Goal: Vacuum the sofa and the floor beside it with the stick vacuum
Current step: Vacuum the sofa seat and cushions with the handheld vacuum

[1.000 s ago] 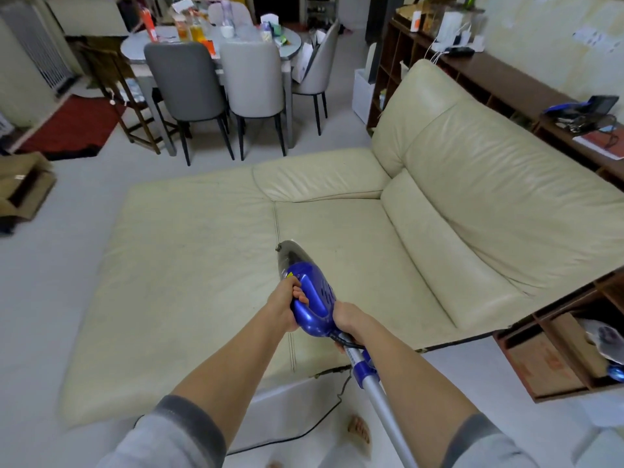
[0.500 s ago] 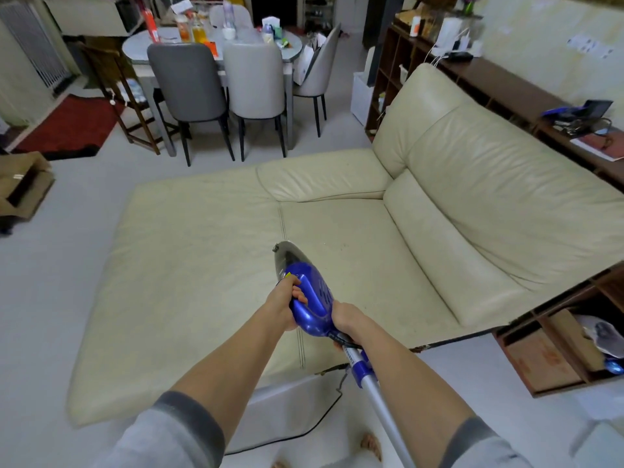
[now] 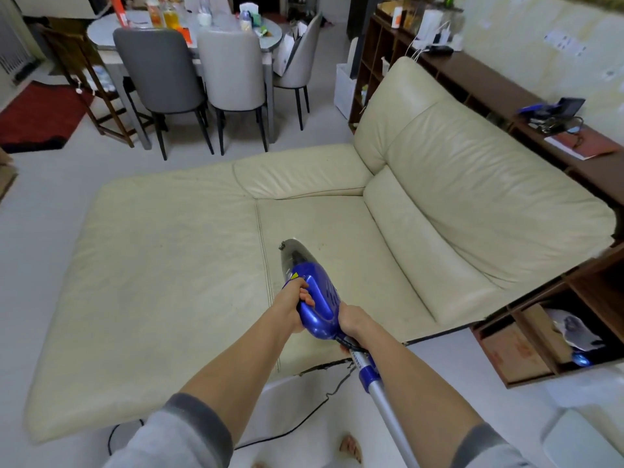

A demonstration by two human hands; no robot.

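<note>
While both hands hold it, one stick vacuum (image 3: 317,298) hangs over the seat of one cream sofa (image 3: 337,238), its blue body above the seat seam and its grey nose pointing away.

Head view, counted:
- Hands, two. Left hand (image 3: 292,310): fingers curled round the blue handle loop, forearm stretched forward. Right hand (image 3: 353,322): wrapped round the neck where the body meets the silver tube (image 3: 388,407); its fingers are hidden underneath.
- Sleeves, two, grey, pushed up the forearms.
- Cord (image 3: 304,423), one, black, trailing across the white floor (image 3: 40,231).
- Dining table (image 3: 270,38), one, cluttered with bottles.
- Chairs, three upholstered: one dark grey (image 3: 158,69), two pale.
- Rug (image 3: 37,116), one, red.
- Shelf unit (image 3: 489,82), one, dark wood, behind the sofa.
</note>
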